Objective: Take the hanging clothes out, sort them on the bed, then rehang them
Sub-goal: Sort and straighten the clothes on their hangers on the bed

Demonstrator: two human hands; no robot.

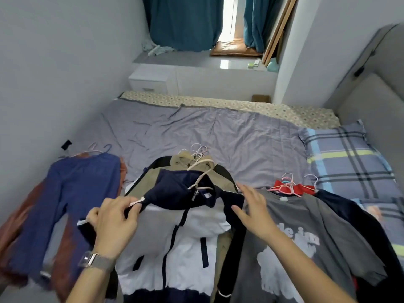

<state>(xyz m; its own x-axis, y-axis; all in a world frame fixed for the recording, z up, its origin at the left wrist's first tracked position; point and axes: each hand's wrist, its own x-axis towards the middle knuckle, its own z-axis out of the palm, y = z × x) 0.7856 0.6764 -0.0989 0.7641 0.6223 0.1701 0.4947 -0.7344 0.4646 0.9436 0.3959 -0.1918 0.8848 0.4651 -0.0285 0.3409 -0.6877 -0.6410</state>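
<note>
Three piles of clothes on hangers lie on the bed (218, 127). On top of the middle pile is a navy, grey and white zip jacket (181, 226) over a beige and black jacket (153, 178). My left hand (113, 219) pinches the jacket's navy shoulder together with the pale end of its hanger (199, 182). Fingers spread, my right hand (253, 211) hovers over the jacket's other shoulder, beside a grey printed T-shirt (295, 237). Blue trousers (72, 204) over a rust garment lie at the left. Red and dark clothes (349, 215) lie at the right.
A plaid pillow (345, 158) sits at the bed's right by the padded headboard (371, 110). A wall (43, 84) runs along the left side. Beyond the bed stand a white bedside cabinet (150, 79), a window ledge and teal curtains (181, 22).
</note>
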